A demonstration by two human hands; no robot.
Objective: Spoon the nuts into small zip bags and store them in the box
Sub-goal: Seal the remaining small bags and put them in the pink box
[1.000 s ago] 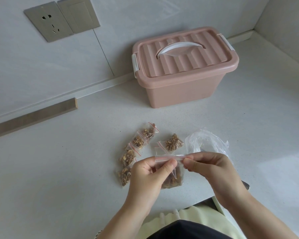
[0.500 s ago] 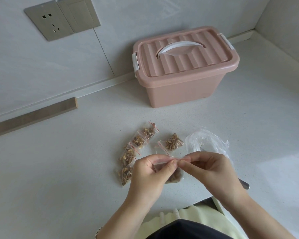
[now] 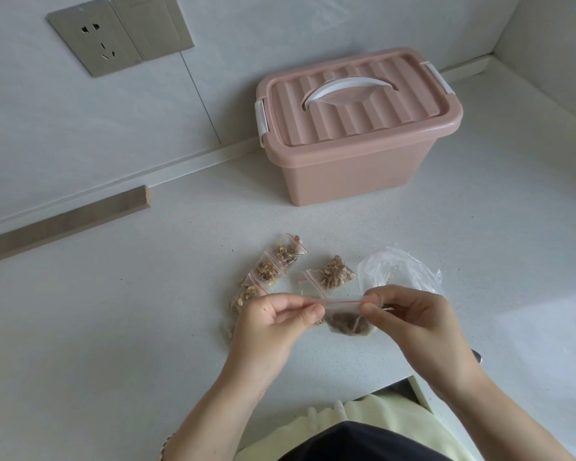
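Apparently nuts in zip bag point(image 3: 346, 319) between both hands; box point(image 3: 356, 134) lidded.

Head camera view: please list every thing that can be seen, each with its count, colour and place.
Storage box: one, pink, lid shut with white handle and clips, at the back of the counter against the wall.
Filled zip bags: at least four, clear with red strips, brown nuts inside, on the counter in front of the box; the row partly hidden by the left hand.
Held zip bag: one, clear, nuts inside, above the counter between both hands.
Large plastic bag: one, clear, crumpled, right of the filled bags.
Counter: one, white speckled.
Wall socket: one, grey, top left on the wall.
Wooden strip: one, brown, left along the wall.
Left hand: pinches the held bag's top strip.
Right hand: pinches the strip's other end.
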